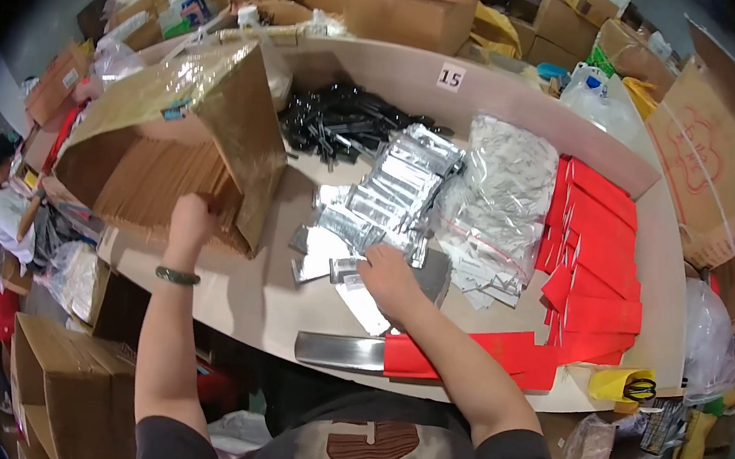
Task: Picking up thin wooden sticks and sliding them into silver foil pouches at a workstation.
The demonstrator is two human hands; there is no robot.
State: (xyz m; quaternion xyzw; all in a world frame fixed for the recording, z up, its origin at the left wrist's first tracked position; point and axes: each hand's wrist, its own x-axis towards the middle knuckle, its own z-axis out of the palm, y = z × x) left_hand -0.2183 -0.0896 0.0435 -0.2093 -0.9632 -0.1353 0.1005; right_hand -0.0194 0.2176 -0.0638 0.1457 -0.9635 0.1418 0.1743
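My left hand (pixel 193 220) reaches into a tilted cardboard box (pixel 236 97), its fingers closed at the edge of the tightly packed flat brown cardboard pieces (pixel 151 176). Its fingertips are partly hidden among them. My right hand (pixel 387 277) is at the near end of a heap of silver foil packets (pixel 405 179), fingers pinched on one silver packet (pixel 345 270). Just in front of me, a silver-and-red flat sleeve (pixel 340 351) lies along the table edge under my right forearm.
Black spoon-like items (pixel 344 118) are piled behind the silver packets. Right of them lies a clear bag of small white packets (pixel 504 182), then stacked red sleeves (pixel 600 256). A yellow roll (pixel 613 384) sits at the right corner. Cartons surround the table (pixel 278 301); a person (pixel 12 207) is far left.
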